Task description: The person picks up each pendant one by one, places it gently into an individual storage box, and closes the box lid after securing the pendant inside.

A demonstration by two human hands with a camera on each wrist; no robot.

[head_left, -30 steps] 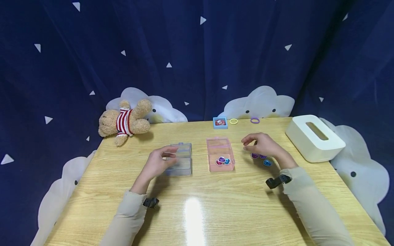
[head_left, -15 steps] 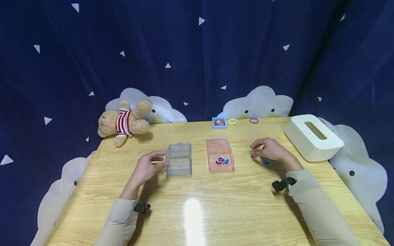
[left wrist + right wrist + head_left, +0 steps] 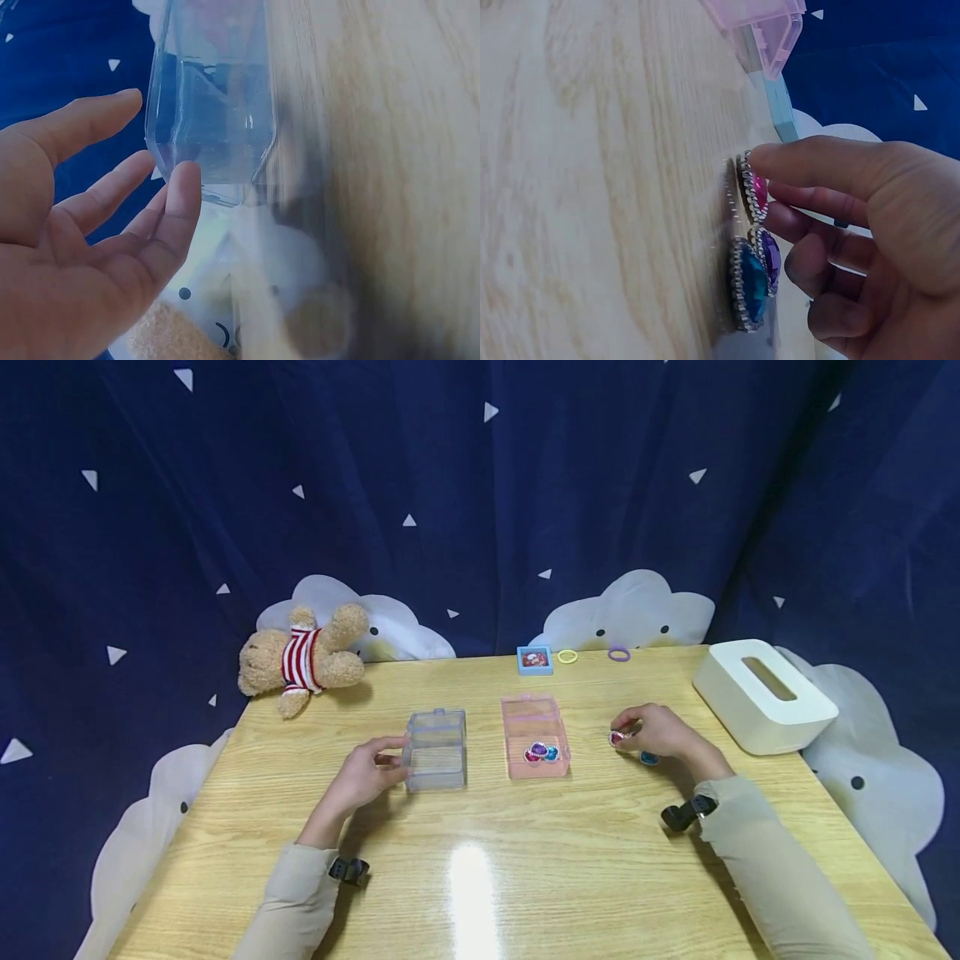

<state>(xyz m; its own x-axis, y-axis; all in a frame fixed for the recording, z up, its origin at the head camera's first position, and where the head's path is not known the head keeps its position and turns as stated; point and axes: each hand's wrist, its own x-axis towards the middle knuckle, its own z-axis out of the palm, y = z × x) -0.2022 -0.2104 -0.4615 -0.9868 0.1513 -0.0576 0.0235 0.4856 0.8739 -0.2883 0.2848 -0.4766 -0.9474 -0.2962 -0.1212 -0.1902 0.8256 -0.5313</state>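
Observation:
My right hand [image 3: 654, 733] is low over the table at the right, thumb and fingertips pinching the edges of a pink gem [image 3: 757, 187] with a silvery beaded rim. Right beside it are a purple gem [image 3: 771, 259] and a teal-blue gem [image 3: 751, 289]. A pink see-through box [image 3: 528, 766] with its lid up holds a red-pink gem, a purple gem [image 3: 539, 749] and a blue gem [image 3: 552, 752]. My left hand [image 3: 363, 774] rests its loosely bent fingers at the left side of a clear bluish box [image 3: 437, 760], whose lid is also up; the thumb stands apart.
Behind the boxes lie a small blue-framed square [image 3: 535, 660], a yellow ring [image 3: 567, 657] and a purple ring [image 3: 618, 654]. A white tissue box [image 3: 765, 697] stands at the right edge. A teddy bear [image 3: 300, 656] lies at the back left.
The right hand has moved right and down to the loose gems and closed its fingertips around the pink one. The left hand has drawn back left to the clear box's side.

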